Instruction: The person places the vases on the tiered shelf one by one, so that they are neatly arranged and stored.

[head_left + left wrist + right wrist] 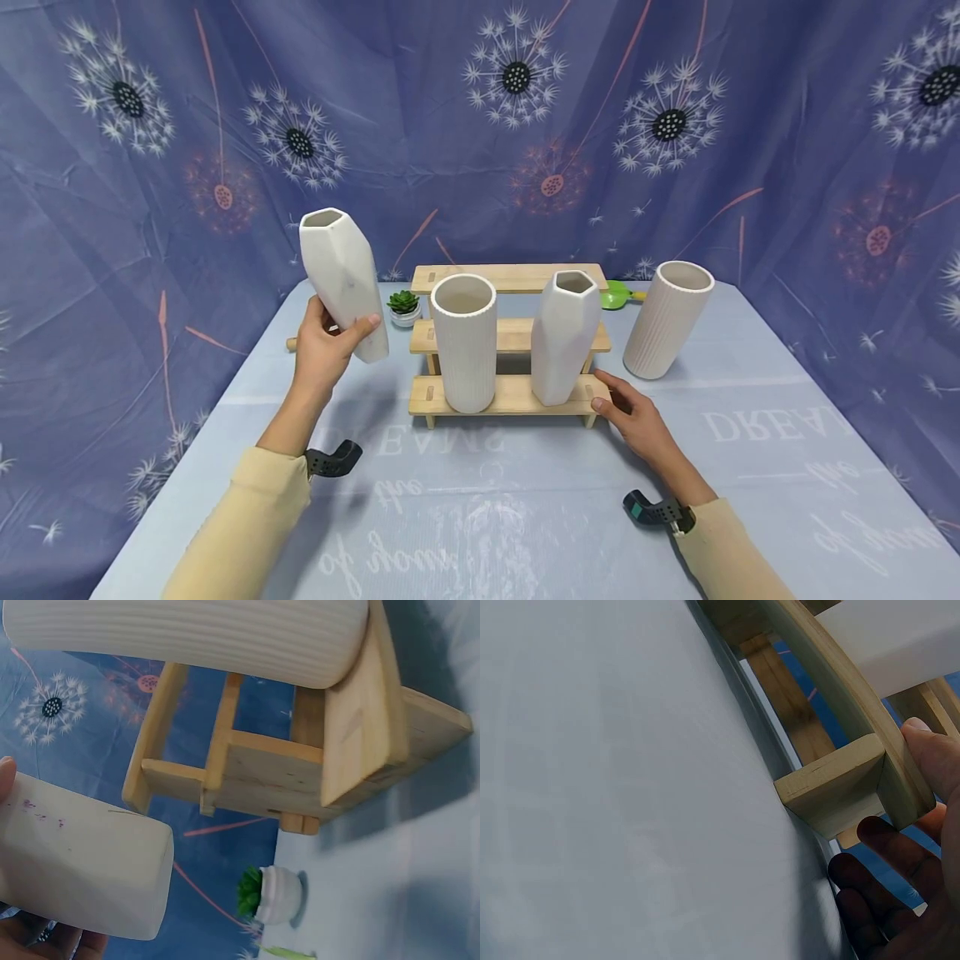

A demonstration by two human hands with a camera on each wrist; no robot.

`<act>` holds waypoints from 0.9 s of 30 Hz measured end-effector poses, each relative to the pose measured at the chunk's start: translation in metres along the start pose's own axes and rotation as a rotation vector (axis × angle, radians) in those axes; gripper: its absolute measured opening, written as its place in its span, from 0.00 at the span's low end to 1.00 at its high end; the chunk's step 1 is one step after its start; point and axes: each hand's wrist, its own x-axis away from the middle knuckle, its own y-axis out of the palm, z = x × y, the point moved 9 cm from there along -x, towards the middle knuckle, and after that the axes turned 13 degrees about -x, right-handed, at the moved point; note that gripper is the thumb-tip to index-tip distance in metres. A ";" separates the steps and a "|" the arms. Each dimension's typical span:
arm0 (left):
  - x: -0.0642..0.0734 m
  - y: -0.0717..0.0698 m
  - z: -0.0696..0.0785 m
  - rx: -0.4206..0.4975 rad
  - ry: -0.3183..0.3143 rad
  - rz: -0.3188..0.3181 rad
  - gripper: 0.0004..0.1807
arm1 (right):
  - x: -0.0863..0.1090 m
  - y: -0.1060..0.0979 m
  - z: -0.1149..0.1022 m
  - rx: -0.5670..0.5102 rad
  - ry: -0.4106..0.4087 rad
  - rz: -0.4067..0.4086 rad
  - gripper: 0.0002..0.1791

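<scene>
Raised at the left, a white faceted vase leans in my left hand, whose fingers and thumb grip its lower part. In the left wrist view the base end of this vase shows. My right hand holds the right end of the lowest step of a three-step wooden stand. The right wrist view shows its thumb on top of the board and fingers curled below. A ribbed white vase and a second faceted vase stand upright on that lowest step.
Another ribbed vase stands on the table right of the stand. A small potted succulent sits left of it. Behind its right side lies a green tool with a yellow handle. A patterned blue cloth hangs behind.
</scene>
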 end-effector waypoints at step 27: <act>-0.040 0.012 0.062 0.068 0.163 -0.056 0.37 | 0.000 -0.001 -0.003 -0.012 -0.026 -0.001 0.29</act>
